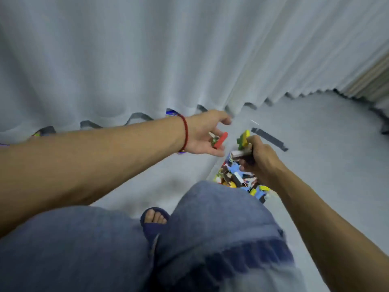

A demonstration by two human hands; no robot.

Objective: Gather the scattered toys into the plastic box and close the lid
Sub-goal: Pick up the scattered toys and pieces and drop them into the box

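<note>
A clear plastic box (212, 171) stood on the floor, heaped with colourful toys (235, 178); a red piece (221, 140) and a green-yellow piece (243, 140) hung above it.

Your single head view looks forward and down past your knees (210, 239) to the floor (315, 165) and curtain (147, 60), close in.

We see a pale grey smooth floor (328, 165) carrying a clear plastic box (216, 171) heaped with small multicoloured toys (237, 178). A dark grey flat strip (270, 139), perhaps tape, lies just beyond it. A navy open-toed slipper (154, 223) stands nearer us.
</note>
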